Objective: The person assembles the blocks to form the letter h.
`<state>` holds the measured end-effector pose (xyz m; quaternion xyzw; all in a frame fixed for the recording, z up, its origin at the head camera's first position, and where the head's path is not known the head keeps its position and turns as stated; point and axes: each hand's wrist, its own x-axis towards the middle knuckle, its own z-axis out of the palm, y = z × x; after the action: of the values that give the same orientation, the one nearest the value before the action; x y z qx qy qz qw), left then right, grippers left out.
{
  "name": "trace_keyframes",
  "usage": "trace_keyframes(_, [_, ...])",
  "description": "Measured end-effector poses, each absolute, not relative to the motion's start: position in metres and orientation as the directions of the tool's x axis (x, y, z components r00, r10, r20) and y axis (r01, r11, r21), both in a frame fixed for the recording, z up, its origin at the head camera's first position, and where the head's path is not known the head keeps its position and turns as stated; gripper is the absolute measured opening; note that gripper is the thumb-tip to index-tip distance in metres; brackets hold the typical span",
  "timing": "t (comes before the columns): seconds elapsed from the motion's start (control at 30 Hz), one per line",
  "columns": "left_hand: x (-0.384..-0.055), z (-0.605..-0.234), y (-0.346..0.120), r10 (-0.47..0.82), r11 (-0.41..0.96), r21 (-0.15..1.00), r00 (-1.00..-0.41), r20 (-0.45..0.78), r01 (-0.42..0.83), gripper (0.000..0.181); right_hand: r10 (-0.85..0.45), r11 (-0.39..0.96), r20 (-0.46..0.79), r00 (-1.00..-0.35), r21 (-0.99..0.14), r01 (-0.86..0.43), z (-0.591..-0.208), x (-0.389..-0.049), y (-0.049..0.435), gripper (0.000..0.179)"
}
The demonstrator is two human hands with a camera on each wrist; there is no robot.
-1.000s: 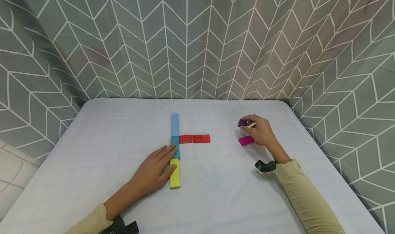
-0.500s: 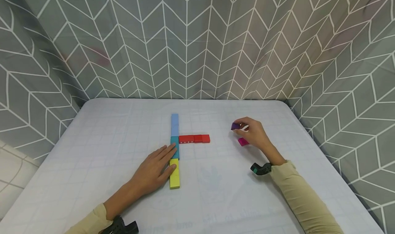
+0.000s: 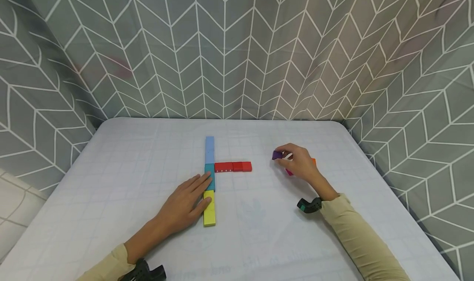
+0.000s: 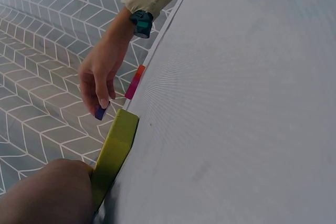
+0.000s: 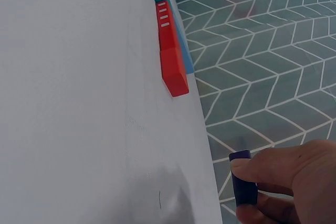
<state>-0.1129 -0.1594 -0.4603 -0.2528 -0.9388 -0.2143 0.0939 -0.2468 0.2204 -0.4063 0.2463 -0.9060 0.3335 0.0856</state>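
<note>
My right hand (image 3: 300, 163) pinches a small purple block (image 3: 277, 154) between thumb and fingers, over the table right of the red row. The right wrist view shows the purple block (image 5: 243, 184) upright at the fingertips. My left hand (image 3: 183, 207) rests with outstretched fingers on a teal block (image 3: 210, 168), its thumb on the yellow block (image 3: 209, 217). Light blue (image 3: 210, 150), teal and yellow blocks form one straight line. Off the teal block, a row of red blocks (image 3: 233, 166) runs rightward, with small white marks on its near side.
Behind the right hand, a magenta block (image 3: 289, 172) and an orange block (image 3: 314, 161) lie mostly hidden on the white-covered table (image 3: 252, 240). Each wrist wears a dark device (image 3: 309, 205). A grey curtain (image 3: 237, 59) with white lines stands around the table.
My right hand has moved left and slightly nearer with the purple block, toward the red row. The magenta block is now more covered by that hand. My left hand has stayed in place.
</note>
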Motion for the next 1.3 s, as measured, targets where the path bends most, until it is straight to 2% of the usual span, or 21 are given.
trace_keyframes(1.3, [-0.113, -0.458, -0.159, 0.436, 0.781, 0.355, -0.856, 0.279, 0.513, 0.064, -0.523, 0.593, 0.278, -0.806, -0.561, -0.578, -0.420, -0.243, 0.185, 0.030])
